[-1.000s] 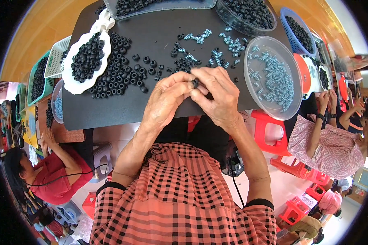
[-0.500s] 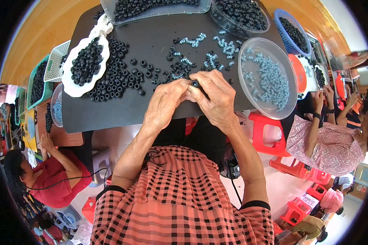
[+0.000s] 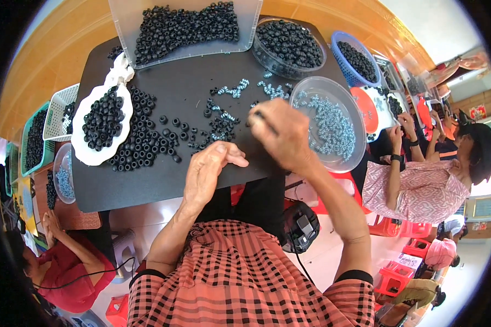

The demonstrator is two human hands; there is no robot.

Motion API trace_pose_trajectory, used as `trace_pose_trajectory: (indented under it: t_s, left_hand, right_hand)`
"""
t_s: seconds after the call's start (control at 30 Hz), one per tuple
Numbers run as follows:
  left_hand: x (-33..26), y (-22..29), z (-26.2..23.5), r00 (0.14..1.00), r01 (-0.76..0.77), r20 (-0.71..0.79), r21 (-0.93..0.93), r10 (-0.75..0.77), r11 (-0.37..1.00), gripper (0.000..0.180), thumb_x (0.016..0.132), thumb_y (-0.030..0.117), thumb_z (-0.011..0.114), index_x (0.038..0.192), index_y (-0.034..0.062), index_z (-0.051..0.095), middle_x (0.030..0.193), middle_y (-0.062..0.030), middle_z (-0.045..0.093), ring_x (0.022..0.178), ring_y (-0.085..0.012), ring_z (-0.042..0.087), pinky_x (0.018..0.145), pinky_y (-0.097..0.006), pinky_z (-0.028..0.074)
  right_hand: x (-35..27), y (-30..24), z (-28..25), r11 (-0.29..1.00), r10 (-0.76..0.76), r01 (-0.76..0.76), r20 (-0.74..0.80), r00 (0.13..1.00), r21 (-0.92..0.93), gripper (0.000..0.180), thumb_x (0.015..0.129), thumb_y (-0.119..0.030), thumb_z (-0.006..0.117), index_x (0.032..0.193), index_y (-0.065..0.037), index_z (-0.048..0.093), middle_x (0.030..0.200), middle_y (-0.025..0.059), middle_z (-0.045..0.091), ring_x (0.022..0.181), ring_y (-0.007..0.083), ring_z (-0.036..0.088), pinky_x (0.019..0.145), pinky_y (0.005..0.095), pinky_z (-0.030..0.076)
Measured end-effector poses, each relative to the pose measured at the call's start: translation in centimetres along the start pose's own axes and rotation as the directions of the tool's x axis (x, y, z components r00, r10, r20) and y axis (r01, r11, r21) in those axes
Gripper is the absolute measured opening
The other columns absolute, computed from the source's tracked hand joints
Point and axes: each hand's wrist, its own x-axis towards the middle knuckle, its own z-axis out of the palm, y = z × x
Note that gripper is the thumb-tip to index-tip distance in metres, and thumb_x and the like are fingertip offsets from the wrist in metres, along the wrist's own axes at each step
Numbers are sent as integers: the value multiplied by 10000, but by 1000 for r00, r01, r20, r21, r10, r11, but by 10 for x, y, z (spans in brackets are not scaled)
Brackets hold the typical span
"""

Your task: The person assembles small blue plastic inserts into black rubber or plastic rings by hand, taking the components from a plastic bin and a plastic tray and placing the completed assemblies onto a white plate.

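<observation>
My left hand hovers over the table's near side, thumb and fingers drawn together; whatever they may hold is hidden. To its right, my right hand, smeared by motion, is closed with a dark bit of a black round piece showing between its fingers. Just beyond my hands lie small black rings mixed with blue-and-white striped coils. A clear round tray with many such coils stands right of my right hand. Loose thick black rings spread across the table's left part.
A white scalloped dish heaped with black pieces sits at the left. Along the far edge stand a clear bin and a clear bowl, both holding black pieces. A blue basket is beyond the right edge. People sit on both sides.
My hands have come apart: the right moved away from the left with the black piece, and the left stayed low. The view has tilted, showing more of the far bin.
</observation>
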Motion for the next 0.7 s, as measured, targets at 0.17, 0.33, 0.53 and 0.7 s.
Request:
trace_pose_trajectory:
  t_s: [0.17, 0.33, 0.53, 0.7]
  left_hand:
    - [-1, 5, 2, 999, -49, 5, 317, 50, 947, 369, 1007, 270, 410, 1000, -42, 606, 829, -123, 701, 862, -136, 625, 835, -289, 471]
    - [0, 10, 5, 1000, 11, -1, 379, -12, 925, 378, 1010, 262, 405, 982, -49, 619, 854, -119, 704, 872, -160, 632, 868, -309, 465]
    - [-1, 14, 3, 997, 31, 53, 339, -52, 940, 285, 998, 204, 443, 985, -19, 619, 815, -85, 688, 787, -110, 619, 693, -263, 477]
    - [-1, 10, 3, 997, -42, 78, 342, 16, 939, 208, 971, 152, 480, 962, -12, 606, 836, -84, 671, 760, -116, 618, 647, -262, 476]
  right_hand:
    - [51, 75, -15, 986, 119, -133, -135, 984, -98, 113, 807, -101, 690, 829, 8, 667, 716, 149, 618, 618, 272, 607, 592, 355, 479]
    - [91, 124, -45, 831, 181, -217, -120, 976, -512, 292, 829, -226, 710, 1015, -4, 673, 809, 153, 662, 686, 238, 632, 648, 342, 488]
    - [76, 64, 13, 984, 155, -157, -31, 987, -88, 169, 820, -63, 685, 986, -26, 689, 880, 109, 684, 740, 178, 663, 708, 302, 508]
    - [70, 16, 43, 988, 118, -147, 353, 928, 55, 174, 830, -16, 643, 998, -17, 690, 859, 82, 678, 761, 137, 636, 707, 267, 502]
